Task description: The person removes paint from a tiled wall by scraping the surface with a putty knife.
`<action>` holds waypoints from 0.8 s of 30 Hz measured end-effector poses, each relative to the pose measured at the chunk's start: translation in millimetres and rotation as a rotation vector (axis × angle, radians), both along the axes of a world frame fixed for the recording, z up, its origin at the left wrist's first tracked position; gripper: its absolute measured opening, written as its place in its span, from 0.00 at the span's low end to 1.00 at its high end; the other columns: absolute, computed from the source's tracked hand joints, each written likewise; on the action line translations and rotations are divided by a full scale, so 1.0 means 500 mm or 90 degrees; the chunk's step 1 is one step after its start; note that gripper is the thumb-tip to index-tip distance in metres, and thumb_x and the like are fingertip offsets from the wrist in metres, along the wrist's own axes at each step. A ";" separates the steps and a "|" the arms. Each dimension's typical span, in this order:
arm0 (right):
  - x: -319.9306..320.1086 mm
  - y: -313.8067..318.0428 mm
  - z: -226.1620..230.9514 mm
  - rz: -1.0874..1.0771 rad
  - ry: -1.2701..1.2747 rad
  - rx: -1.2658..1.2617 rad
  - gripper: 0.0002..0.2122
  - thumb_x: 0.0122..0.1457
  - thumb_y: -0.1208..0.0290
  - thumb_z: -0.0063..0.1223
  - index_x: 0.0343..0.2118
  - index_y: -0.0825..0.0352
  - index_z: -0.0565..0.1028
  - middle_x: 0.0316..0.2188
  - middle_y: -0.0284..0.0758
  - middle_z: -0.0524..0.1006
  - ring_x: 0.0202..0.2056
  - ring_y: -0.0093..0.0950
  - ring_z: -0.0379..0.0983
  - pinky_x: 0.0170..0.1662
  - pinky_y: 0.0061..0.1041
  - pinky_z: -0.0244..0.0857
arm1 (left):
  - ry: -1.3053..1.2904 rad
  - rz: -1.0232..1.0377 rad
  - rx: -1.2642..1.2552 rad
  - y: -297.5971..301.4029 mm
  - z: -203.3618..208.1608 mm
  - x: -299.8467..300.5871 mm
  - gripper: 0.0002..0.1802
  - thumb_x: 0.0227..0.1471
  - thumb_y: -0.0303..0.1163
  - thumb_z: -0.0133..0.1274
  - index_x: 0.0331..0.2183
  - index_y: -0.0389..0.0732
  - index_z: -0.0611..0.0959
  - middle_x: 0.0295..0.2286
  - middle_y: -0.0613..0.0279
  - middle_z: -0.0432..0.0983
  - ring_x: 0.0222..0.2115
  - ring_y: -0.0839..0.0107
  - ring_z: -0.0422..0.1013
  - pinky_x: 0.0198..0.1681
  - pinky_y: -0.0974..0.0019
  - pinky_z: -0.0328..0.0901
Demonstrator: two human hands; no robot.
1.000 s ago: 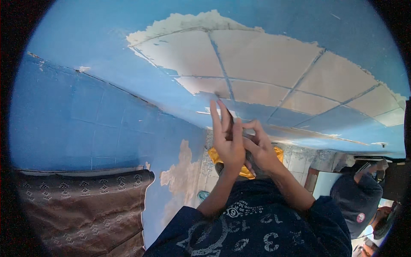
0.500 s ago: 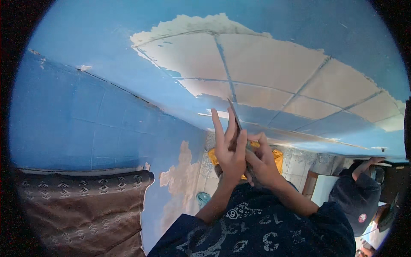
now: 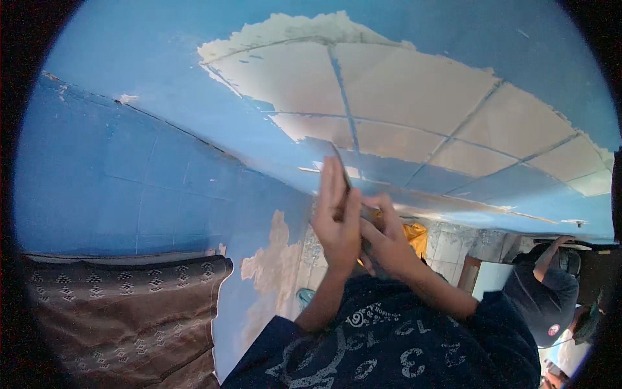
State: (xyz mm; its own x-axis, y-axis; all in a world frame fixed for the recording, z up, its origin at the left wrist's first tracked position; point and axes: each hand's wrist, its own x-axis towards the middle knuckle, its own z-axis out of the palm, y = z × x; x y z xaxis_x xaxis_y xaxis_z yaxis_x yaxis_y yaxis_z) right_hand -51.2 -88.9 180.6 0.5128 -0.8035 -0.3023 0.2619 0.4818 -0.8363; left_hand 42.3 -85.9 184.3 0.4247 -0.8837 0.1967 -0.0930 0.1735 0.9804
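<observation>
With both hands I hold a thin metal scraper (image 3: 338, 157) against a blue painted wall (image 3: 414, 176), its blade seen nearly edge-on. My left hand (image 3: 337, 227) presses long, straight fingers along one side of the blade, the thumb on the other. Around the handle end, my right hand (image 3: 391, 241) is closed; most of the handle is hidden by the fingers. The blade tip lies at the lower edge of a large patch where paint is stripped and pale tiles (image 3: 402, 87) with blue joint lines show. Motion blurs the fingers somewhat.
A brown patterned cloth (image 3: 123, 318) hangs at the lower left. The left wall has a peeled patch (image 3: 269, 266). Something yellow (image 3: 414, 240) lies on the debris-strewn tiled floor (image 3: 447, 249) below. Another person in a dark shirt (image 3: 541, 292) is at the right.
Both hands and the scraper have shifted a little left. My left fingers, spread before, are now together along the blade.
</observation>
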 end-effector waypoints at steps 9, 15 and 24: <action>0.008 0.006 -0.002 -0.011 -0.019 -0.002 0.12 0.59 0.74 0.41 0.43 0.62 0.54 0.20 0.38 0.69 0.08 0.21 0.61 0.07 0.18 0.54 | 0.038 -0.040 -0.011 0.006 0.011 0.006 0.29 0.51 0.16 0.43 0.54 0.27 0.57 0.54 0.44 0.56 0.54 0.64 0.57 0.54 0.69 0.53; 0.017 0.001 0.012 -0.012 -0.006 0.030 0.13 0.58 0.74 0.42 0.43 0.63 0.54 0.21 0.37 0.69 0.09 0.21 0.62 0.08 0.18 0.55 | 0.131 -0.037 -0.077 -0.017 -0.015 0.018 0.28 0.51 0.16 0.42 0.54 0.25 0.56 0.54 0.41 0.54 0.56 0.62 0.54 0.56 0.66 0.51; 0.030 -0.032 0.000 0.037 -0.007 0.001 0.13 0.59 0.75 0.41 0.45 0.61 0.54 0.23 0.37 0.69 0.11 0.21 0.63 0.09 0.19 0.56 | 0.084 0.016 -0.085 -0.032 -0.028 0.034 0.27 0.51 0.16 0.41 0.54 0.24 0.57 0.54 0.43 0.55 0.55 0.63 0.55 0.55 0.66 0.53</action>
State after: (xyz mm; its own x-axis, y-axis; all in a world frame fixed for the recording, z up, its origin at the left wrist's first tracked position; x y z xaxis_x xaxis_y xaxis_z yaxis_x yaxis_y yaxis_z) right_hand -36.0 -104.7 180.8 0.5611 -0.7721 -0.2984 0.2424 0.4980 -0.8326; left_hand 59.1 -101.8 170.5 0.4756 -0.8425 0.2529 0.0291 0.3024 0.9527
